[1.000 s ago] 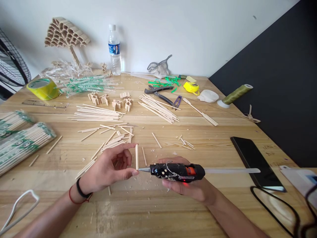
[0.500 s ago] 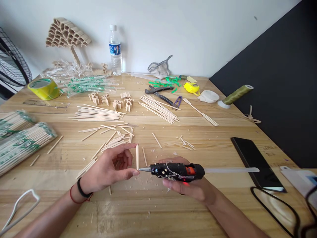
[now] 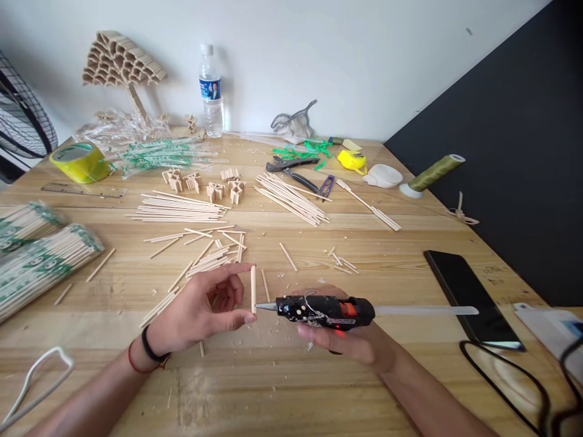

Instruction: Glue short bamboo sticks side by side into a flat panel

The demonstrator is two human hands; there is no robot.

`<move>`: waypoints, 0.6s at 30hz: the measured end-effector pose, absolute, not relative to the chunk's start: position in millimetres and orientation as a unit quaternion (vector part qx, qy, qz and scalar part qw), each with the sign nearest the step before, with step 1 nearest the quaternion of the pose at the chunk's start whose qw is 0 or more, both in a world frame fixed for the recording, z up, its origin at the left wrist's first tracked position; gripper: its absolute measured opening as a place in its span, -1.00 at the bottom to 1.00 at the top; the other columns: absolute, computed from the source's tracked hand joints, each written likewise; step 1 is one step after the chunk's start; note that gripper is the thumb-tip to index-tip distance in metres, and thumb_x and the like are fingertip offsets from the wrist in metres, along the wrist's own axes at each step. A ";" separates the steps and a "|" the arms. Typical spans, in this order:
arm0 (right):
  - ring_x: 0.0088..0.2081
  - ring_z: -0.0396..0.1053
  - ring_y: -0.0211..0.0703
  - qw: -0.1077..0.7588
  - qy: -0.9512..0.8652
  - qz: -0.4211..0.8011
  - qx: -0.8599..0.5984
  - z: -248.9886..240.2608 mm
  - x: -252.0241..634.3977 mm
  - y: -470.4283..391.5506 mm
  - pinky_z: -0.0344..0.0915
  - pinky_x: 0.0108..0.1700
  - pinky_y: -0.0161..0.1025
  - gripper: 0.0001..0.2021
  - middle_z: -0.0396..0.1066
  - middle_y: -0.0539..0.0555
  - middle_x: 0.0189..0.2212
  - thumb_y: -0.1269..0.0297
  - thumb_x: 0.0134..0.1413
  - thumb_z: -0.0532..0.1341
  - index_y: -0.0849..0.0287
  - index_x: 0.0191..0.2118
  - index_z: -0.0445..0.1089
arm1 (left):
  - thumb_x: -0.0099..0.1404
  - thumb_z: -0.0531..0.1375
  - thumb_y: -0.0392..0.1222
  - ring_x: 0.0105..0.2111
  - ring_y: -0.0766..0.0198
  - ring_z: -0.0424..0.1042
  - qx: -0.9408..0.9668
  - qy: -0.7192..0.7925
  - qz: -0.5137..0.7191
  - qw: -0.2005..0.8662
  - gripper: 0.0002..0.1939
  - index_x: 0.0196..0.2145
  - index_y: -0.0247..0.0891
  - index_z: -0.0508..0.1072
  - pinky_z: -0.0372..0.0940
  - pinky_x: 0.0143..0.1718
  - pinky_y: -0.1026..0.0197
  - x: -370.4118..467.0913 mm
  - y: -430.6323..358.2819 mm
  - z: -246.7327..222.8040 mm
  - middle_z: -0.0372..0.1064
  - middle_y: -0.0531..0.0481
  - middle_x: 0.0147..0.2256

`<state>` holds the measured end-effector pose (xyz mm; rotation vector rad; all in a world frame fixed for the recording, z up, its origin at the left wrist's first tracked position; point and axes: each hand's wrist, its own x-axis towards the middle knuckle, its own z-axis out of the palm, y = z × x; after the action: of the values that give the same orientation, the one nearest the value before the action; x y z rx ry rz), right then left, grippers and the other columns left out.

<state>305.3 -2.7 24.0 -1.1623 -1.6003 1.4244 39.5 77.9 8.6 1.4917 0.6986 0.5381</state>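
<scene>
Gluing a short stick by hand, with the glue gun (image 3: 325,311) as our landmark. The right hand (image 3: 348,343) has its fingers wrapped round the gun from below; the trigger is hidden, so we cannot tell whether it is being squeezed. Just left of the gun, at its nozzle (image 3: 266,306), we find the short stick (image 3: 254,288). The left hand (image 3: 207,300) spans it end to end, index fingertip on the far end and thumb at the near end, its other fingers curled in. Whether the nozzle touches the wood or stops just short, we cannot tell.

We judge the step to be laying glue near the stick's near end. For a neat joint we would brace both wrists, press lightly and lay a thin, even bead. The thumb sits right by the nozzle, likely hot, so we would shift it out of the glue's path. We would also guard against drips on the loose stick (image 3: 265,285) just beyond the nozzle, and keep the glue rod (image 3: 426,310) behind the gun from snagging.
</scene>
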 end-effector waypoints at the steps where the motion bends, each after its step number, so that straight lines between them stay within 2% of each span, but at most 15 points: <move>1: -0.46 0.28 -0.10 0.344 -0.615 0.550 -0.448 24.4 305.3 -2.5 0.28 -0.36 -0.19 -0.60 0.35 0.03 -0.54 -0.12 0.23 0.30 0.07 -0.48 0.47 | 0.23 0.46 -0.13 -0.41 0.36 0.37 0.657 0.308 0.236 0.647 -0.32 0.24 -0.29 0.39 0.30 -0.37 0.31 39.6 77.9 8.8 0.39 0.08 -0.36; 8: -0.45 0.32 -0.10 0.345 -0.615 0.537 -0.463 23.2 305.0 -3.3 0.31 -0.37 -0.20 -0.62 0.37 0.02 -0.55 -0.09 0.22 0.31 0.08 -0.47 0.48 | 0.23 0.46 -0.12 -0.40 0.35 0.36 0.666 0.307 0.231 0.640 -0.31 0.25 -0.28 0.38 0.29 -0.37 0.31 41.4 78.2 10.4 0.38 0.08 -0.35; 13: -0.42 0.39 -0.06 0.347 -0.621 0.527 -0.465 20.7 307.3 -3.1 0.39 -0.33 -0.17 -0.63 0.45 0.06 -0.50 -0.07 0.23 0.31 0.09 -0.45 0.50 | 0.23 0.46 -0.12 -0.41 0.35 0.35 0.671 0.309 0.226 0.636 -0.31 0.25 -0.28 0.38 0.28 -0.37 0.30 40.3 77.2 10.8 0.38 0.08 -0.35; 18: -0.46 0.35 -0.08 0.354 -0.626 0.496 -0.487 15.8 309.3 -2.4 0.36 -0.39 -0.19 -0.66 0.40 0.03 -0.55 -0.03 0.20 0.34 0.08 -0.47 0.49 | 0.23 0.46 -0.13 -0.40 0.35 0.36 0.667 0.301 0.227 0.642 -0.31 0.26 -0.28 0.38 0.28 -0.37 0.30 39.3 76.4 9.0 0.37 0.08 -0.35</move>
<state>309.3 -2.4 15.8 -1.2579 -1.6180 1.2820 39.3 76.4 9.0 1.5209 0.6857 0.5165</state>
